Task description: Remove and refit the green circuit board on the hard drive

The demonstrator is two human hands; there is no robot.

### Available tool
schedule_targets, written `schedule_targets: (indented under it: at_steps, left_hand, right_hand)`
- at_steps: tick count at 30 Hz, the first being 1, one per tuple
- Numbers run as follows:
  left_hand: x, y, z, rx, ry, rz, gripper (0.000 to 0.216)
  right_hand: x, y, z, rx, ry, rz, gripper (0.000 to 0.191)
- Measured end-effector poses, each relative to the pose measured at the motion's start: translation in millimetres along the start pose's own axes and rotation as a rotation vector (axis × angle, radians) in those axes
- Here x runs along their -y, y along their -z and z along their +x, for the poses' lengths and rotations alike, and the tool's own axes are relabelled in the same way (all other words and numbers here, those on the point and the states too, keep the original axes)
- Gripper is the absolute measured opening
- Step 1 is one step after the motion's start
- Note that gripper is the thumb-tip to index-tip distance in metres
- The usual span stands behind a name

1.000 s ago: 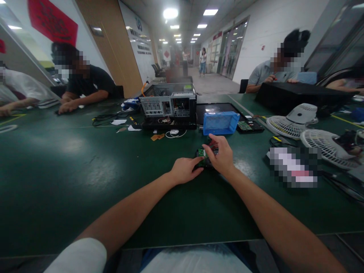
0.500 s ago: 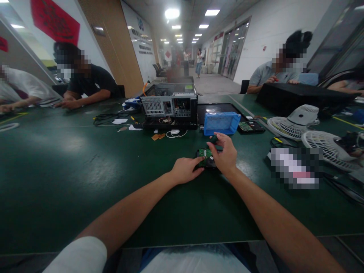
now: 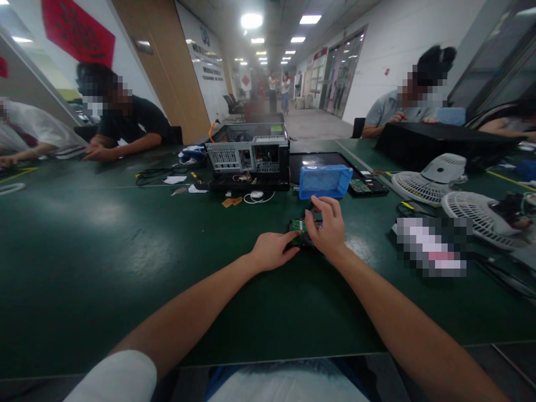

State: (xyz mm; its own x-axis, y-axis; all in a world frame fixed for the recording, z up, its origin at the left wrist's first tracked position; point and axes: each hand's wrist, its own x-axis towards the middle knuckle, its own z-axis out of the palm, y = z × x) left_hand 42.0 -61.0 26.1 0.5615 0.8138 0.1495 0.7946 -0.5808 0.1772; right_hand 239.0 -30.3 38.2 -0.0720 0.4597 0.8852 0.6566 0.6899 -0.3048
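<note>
A hard drive [image 3: 298, 225] with a green circuit board facing up lies on the table in front of me. My left hand [image 3: 274, 250] grips its left side, index finger on top of the board and thumb along the near edge. Over the drive's right part, my right hand [image 3: 326, 225] pinches the dark handle of a screwdriver [image 3: 310, 207] between thumb and fingers. The handle stands roughly upright; its tip is hidden behind the hand. The drive's right end is also covered by that hand.
Beyond the drive stand a blue plastic bin [image 3: 325, 182] and an open computer case [image 3: 247, 153]. Another drive [image 3: 368, 187] lies right of the bin. White fan parts [image 3: 481, 218] and cables lie at right. People sit at the table's far side [image 3: 138, 125].
My right-hand fingers have turned a little around the screwdriver handle, which now shows less. My left hand stays on the drive. The whole view has shifted slightly.
</note>
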Motion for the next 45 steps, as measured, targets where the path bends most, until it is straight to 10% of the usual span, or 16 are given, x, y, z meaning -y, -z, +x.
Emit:
schedule_targets:
  at_steps: [45]
  left_hand:
    - [-0.2,0.9,0.8,0.027,0.011,0.006,0.051]
  right_hand:
    - [-3.4,-5.6,-6.4,0.02,-0.164,0.117,0.045]
